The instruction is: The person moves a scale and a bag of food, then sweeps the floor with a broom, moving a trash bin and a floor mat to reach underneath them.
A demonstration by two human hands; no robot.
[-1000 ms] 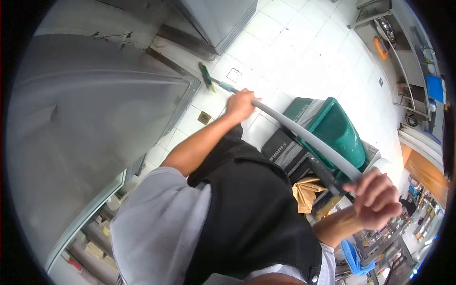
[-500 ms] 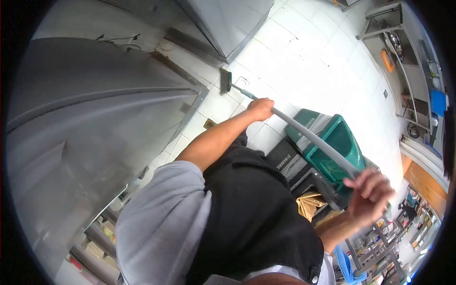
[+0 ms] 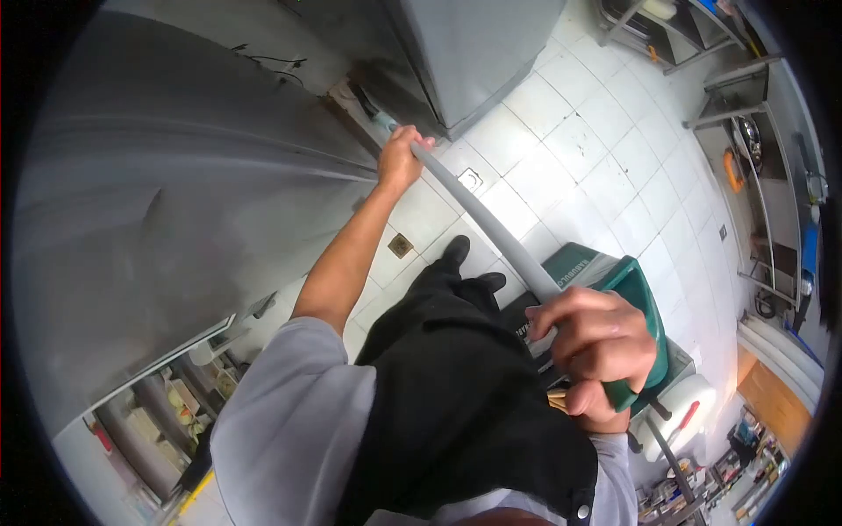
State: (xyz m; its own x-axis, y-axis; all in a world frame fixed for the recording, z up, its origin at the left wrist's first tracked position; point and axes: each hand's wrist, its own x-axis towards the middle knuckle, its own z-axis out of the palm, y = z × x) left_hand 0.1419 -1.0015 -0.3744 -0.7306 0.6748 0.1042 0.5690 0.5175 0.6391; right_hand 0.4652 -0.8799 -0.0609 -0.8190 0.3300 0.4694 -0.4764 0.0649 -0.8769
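Observation:
A long-handled broom [image 3: 491, 223] with a grey pole slants across the view, its far end reaching into the narrow gap between two steel units. My left hand [image 3: 402, 158] is wrapped round the lower pole, close to that gap. Near my chest, my right hand [image 3: 601, 346] is closed round the upper end, with a green tip of the handle showing below its fingers. The broom's head is mostly hidden in the dark gap; only a pale grey-green collar and something dark show there. Beneath the right hand is a green bin [image 3: 645, 294], partly covered.
A large steel cabinet [image 3: 219, 219] fills the left side; another steel unit [image 3: 482, 53] stands ahead. Between them and the bins runs white tiled floor [image 3: 605, 131] with a small drain [image 3: 400, 245]. Metal shelving [image 3: 745, 167] lines the right. My shoes [image 3: 456, 252] are below.
The broom's head has gone from the open tiles by the cabinet corner into the gap between the units. My left hand moved forward and left; my right hand moved left and closed round the handle.

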